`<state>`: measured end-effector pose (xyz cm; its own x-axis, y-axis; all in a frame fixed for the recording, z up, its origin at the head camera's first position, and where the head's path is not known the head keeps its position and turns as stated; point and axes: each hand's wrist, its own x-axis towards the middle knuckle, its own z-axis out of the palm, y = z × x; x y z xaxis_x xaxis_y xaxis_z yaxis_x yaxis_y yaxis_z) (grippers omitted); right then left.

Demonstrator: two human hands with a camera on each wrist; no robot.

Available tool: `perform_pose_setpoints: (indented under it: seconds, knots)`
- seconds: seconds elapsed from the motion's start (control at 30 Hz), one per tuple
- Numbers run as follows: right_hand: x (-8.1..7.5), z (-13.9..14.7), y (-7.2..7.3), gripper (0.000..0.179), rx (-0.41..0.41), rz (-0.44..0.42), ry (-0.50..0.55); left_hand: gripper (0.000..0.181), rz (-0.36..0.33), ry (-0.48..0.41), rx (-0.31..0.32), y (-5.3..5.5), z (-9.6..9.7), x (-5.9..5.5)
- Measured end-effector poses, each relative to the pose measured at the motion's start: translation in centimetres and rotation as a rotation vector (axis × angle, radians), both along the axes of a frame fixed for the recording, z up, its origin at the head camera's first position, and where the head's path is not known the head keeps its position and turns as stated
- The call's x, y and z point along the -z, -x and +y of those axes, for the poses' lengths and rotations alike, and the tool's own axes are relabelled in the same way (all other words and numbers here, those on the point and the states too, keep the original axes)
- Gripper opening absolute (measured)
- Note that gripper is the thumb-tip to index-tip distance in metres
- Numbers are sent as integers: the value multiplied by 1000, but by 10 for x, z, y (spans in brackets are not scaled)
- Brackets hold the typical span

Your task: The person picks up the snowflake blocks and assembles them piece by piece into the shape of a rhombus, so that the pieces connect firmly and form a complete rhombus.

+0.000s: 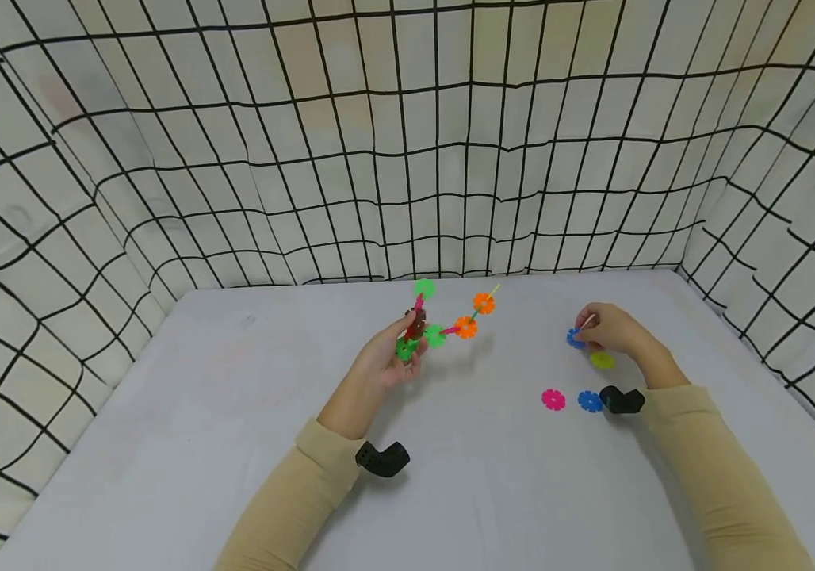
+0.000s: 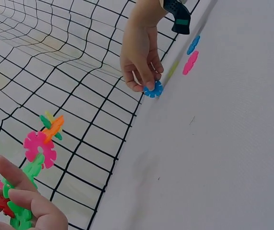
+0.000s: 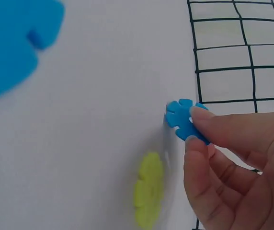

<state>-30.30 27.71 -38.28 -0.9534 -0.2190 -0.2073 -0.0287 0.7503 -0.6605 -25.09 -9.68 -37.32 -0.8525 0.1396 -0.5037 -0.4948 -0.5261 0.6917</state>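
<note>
My left hand [image 1: 382, 357] grips a chain of interlocked snowflake discs above the table. Green, red, pink and orange pieces make up the chain, and an orange disc [image 1: 466, 327] sits on the branch that stretches rightward. In the left wrist view, a pink disc [image 2: 39, 147] of the chain stands out beyond the fingers. Over at the right, my right hand [image 1: 614, 329] pinches a blue snowflake disc [image 3: 177, 116] between thumb and fingers. Close below that hand lies a yellow disc [image 1: 602, 361]. Part of the chain is hidden by the left fingers.
A pink disc [image 1: 553, 400] and another blue disc [image 1: 590, 401] lie on the white table [image 1: 165, 444], near the right wrist's black camera mount [image 1: 623, 400]. White walls with a black grid [image 1: 436, 174] enclose the table's back and sides.
</note>
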Motion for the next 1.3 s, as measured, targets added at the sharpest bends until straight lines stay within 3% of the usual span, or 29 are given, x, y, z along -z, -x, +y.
perform_pose_setpoints:
  seconds: [0.37, 0.6, 0.8, 0.9, 1.0, 1.13, 1.3]
  knots:
    - [-25, -29, -6, 26, 79, 224, 217, 19, 1, -1, 9, -5, 3, 1]
    - [-47, -64, -20, 33, 122, 375, 437, 15, 12, -14, 21, -10, 6, -1]
    - [-52, -94, -27, 33, 112, 453, 614, 15, 26, -13, 5, -12, 7, 1]
    - [-49, -103, -27, 30, 110, 407, 681, 16, 27, -44, -34, -11, 7, 2]
    - [-45, -109, -25, 25, 128, 262, 735, 16, 27, -79, -72, -11, 6, 2]
    - [-39, -118, -23, 25, 125, 65, 715, 17, 48, -108, -102, -11, 7, 2]
    - [-32, -129, -23, 27, 55, -11, 702, 22, 79, -114, -123, -13, 9, 2]
